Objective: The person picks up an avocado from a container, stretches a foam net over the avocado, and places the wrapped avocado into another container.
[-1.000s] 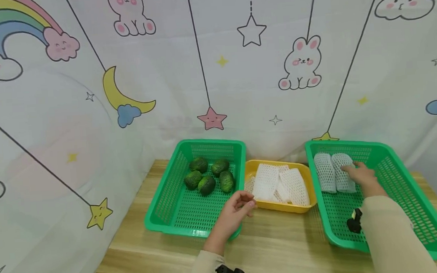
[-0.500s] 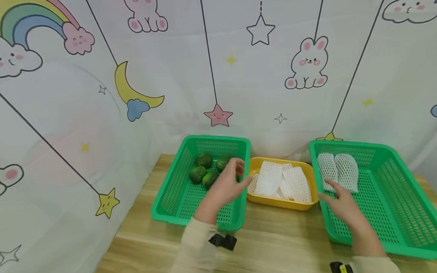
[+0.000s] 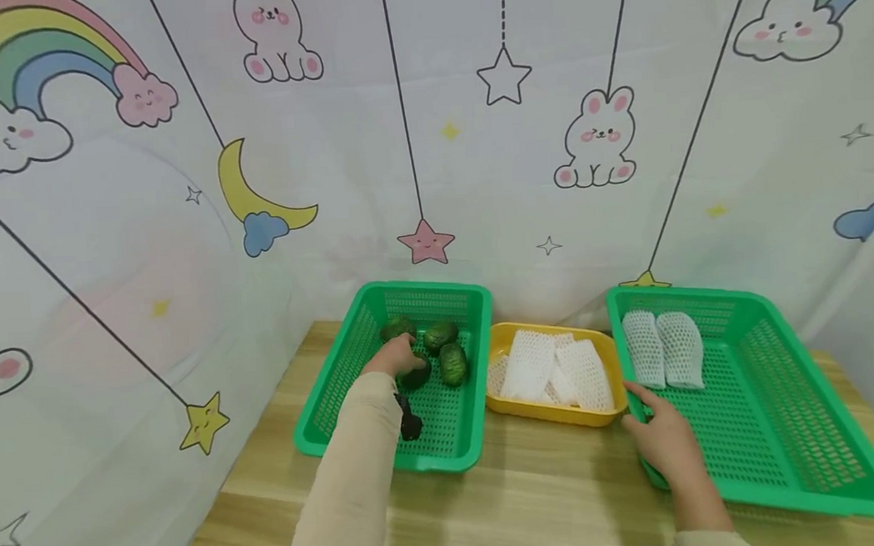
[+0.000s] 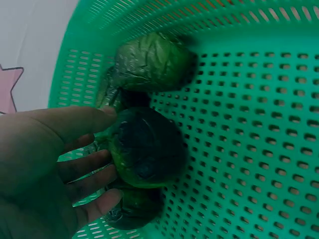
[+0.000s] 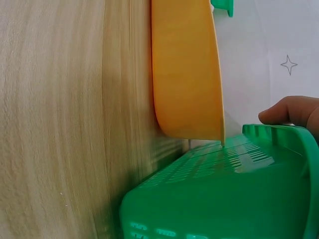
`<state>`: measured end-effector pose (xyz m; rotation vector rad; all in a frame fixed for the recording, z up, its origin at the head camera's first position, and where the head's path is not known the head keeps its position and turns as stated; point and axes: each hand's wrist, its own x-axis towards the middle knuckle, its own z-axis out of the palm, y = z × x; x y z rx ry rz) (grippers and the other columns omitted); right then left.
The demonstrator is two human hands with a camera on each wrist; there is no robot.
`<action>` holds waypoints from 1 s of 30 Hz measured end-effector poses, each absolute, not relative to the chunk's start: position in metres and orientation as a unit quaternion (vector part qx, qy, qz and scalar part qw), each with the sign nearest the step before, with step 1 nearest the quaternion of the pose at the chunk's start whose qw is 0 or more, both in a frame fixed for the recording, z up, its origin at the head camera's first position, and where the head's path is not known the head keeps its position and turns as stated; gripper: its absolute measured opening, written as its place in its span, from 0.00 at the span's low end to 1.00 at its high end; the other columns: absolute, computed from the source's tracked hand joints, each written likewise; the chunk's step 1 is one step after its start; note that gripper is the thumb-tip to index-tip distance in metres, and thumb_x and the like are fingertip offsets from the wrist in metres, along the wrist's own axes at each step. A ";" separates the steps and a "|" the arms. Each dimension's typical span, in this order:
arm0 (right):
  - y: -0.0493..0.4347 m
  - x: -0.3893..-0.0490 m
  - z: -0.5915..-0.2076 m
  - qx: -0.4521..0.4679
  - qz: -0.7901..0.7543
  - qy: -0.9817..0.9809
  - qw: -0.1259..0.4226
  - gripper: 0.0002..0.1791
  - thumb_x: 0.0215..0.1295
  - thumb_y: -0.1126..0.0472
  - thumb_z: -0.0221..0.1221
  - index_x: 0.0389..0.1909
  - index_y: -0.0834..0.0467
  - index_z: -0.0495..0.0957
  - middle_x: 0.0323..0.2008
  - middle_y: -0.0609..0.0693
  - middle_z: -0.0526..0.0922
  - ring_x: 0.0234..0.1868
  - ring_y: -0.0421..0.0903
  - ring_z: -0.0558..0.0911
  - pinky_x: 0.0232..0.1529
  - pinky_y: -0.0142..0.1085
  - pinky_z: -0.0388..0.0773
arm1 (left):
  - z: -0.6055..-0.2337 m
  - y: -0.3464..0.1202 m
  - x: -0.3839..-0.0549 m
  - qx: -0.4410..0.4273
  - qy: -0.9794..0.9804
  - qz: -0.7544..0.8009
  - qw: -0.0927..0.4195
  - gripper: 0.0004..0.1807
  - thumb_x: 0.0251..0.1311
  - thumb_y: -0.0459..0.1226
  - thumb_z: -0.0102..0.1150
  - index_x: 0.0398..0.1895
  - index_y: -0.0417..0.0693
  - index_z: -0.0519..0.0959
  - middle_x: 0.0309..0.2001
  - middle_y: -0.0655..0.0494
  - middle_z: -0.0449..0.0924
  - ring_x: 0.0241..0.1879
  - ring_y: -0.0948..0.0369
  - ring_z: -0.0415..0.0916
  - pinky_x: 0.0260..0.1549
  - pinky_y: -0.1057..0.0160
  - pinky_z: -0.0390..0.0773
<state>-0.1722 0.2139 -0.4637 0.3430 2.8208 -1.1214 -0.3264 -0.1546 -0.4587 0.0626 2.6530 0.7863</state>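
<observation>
In the left green basket (image 3: 324,388), my left hand (image 3: 393,357) reaches in among several dark green avocados (image 3: 453,364). The left wrist view shows its thumb and spread fingers at the near side of one avocado (image 4: 149,147), not curled round it. Other avocados (image 4: 154,62) lie beside that one. My right hand (image 3: 667,441) rests at the left rim of the right green basket (image 3: 761,420), and the right wrist view shows a digit (image 5: 284,110) just over the rim. Two white foam-net sleeves (image 3: 680,350), plump as if filled, lie side by side in that basket.
Between the baskets stands a yellow tray (image 3: 558,412) with several flat white foam-net sleeves (image 3: 530,363). All stand on a wooden table (image 3: 540,492), against a printed cloth backdrop (image 3: 341,170).
My left hand has moved from near the yellow tray leftward into the avocado basket. The right hand has left the filled sleeves and come back to the basket's left rim.
</observation>
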 end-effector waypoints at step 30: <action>0.213 -0.173 -0.466 0.124 -0.374 0.919 0.039 0.32 0.62 0.60 0.50 0.69 0.54 0.58 0.33 0.58 0.72 0.23 0.48 0.67 0.22 0.38 0.64 | -0.434 -0.146 -0.292 0.119 0.934 0.311 0.130 0.30 0.57 0.33 0.61 0.64 0.48 0.65 0.64 0.44 0.61 0.60 0.47 0.63 0.47 0.50 0.71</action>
